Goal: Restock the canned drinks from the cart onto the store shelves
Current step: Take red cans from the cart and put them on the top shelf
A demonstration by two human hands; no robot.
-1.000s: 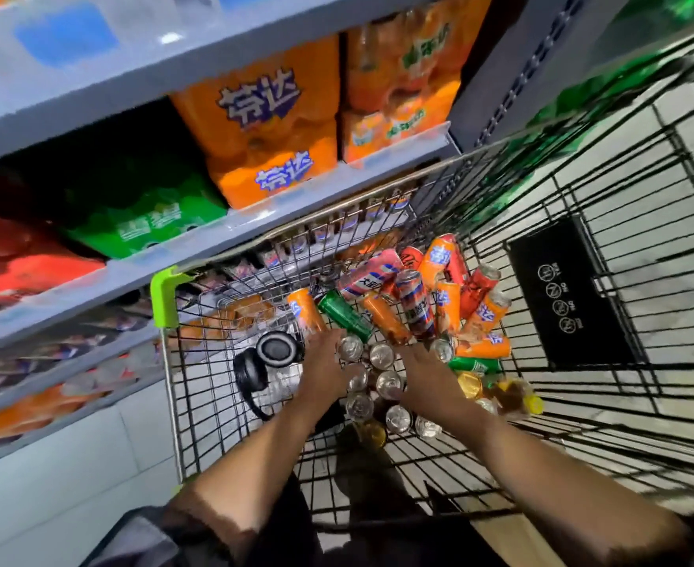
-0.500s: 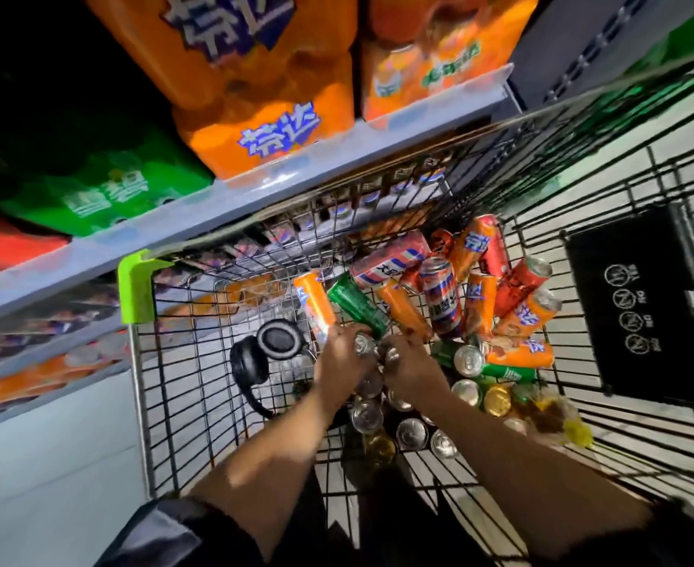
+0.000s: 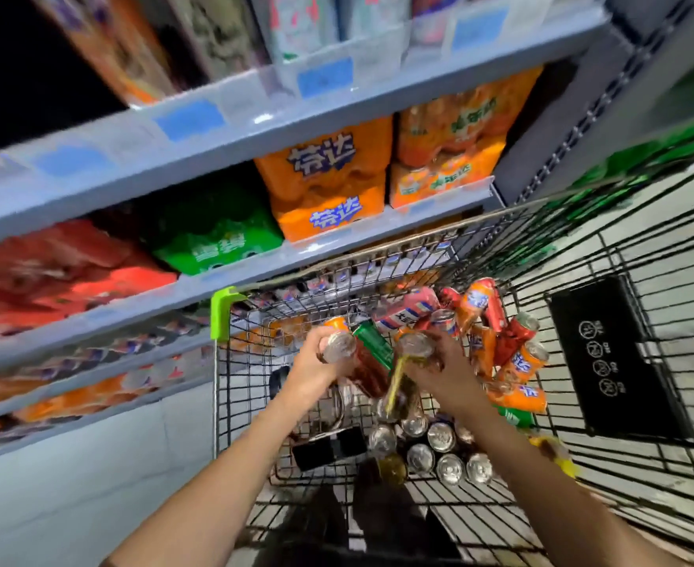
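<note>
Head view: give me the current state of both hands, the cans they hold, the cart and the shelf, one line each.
Left hand: grips a dark red can.
Dark red can: lifted, tilted, silver top toward the camera.
Right hand: grips a dark can with a yellow stripe.
Dark can with a yellow stripe: lifted, blurred.
Wire shopping cart: loaded with loose cans.
Grey store shelf: stocked with wrapped multipacks.

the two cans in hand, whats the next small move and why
Probably lift both clear of the cart and carry them toward the shelves. The left hand has a grip on a red can, the right hand on a dark can, both raised above the loose pile.
</note>
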